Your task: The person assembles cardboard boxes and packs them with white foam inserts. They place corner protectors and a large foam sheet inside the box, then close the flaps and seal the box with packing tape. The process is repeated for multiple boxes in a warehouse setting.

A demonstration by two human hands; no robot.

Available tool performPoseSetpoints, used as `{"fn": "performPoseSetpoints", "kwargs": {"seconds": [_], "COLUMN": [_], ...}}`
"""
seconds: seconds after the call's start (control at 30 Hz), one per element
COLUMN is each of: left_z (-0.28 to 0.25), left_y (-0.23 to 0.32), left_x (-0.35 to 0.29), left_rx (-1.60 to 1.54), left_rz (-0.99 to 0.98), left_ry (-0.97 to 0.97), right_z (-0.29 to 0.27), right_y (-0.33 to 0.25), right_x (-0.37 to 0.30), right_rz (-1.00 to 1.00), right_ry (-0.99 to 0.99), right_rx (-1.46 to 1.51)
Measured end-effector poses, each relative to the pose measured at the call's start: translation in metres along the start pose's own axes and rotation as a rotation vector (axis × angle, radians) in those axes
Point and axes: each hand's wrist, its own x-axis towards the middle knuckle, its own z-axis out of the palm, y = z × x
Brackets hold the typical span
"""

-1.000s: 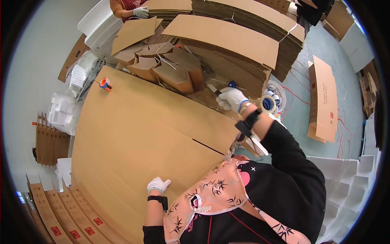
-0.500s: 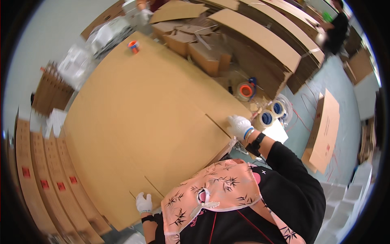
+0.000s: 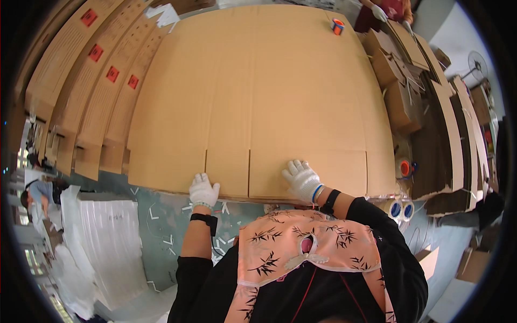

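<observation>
A large flat sheet of brown cardboard point(image 3: 231, 97) lies in front of me, with creases and several short slots cut along its near edge. My left hand point(image 3: 204, 191), in a white glove, rests on that near edge beside the left slot, fingers stretched out and thumb apart. Further right, my right hand point(image 3: 301, 179), also in a white glove, lies with spread fingers on the flap between the middle and right slots. Neither hand holds anything. An orange and blue tape roll point(image 3: 337, 27) sits on the far right part of the sheet.
Tall folded cartons point(image 3: 102, 81) with red labels stand at the left. Cut cardboard boxes point(image 3: 404, 102) line the right side, near a tape dispenser point(image 3: 405, 168) and tape rolls point(image 3: 396, 209). White foam sheets point(image 3: 110, 237) stand lower left. A co-worker's gloved hands point(image 3: 379, 13) show at the far right.
My view has swung round to the left, bringing the sheet square in front of me. My right hand has moved leftward from the right slot, so my hands are closer together. Both remain on the cardboard.
</observation>
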Motion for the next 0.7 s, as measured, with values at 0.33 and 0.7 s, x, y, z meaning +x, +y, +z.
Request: {"fn": "performPoseSetpoints", "kwargs": {"seconds": [0.33, 0.7], "left_z": [0.003, -0.029], "left_y": [-0.035, -0.035], "left_x": [-0.028, -0.031], "left_rx": [-0.113, -0.17], "left_rz": [0.103, 0.055], "left_ry": [0.041, -0.19], "right_z": [-0.016, -0.002], "right_y": [-0.098, -0.135], "right_x": [0.108, 0.142], "right_rz": [-0.322, -0.434], "right_ry": [-0.042, -0.189], "right_rx": [-0.035, -0.2]}}
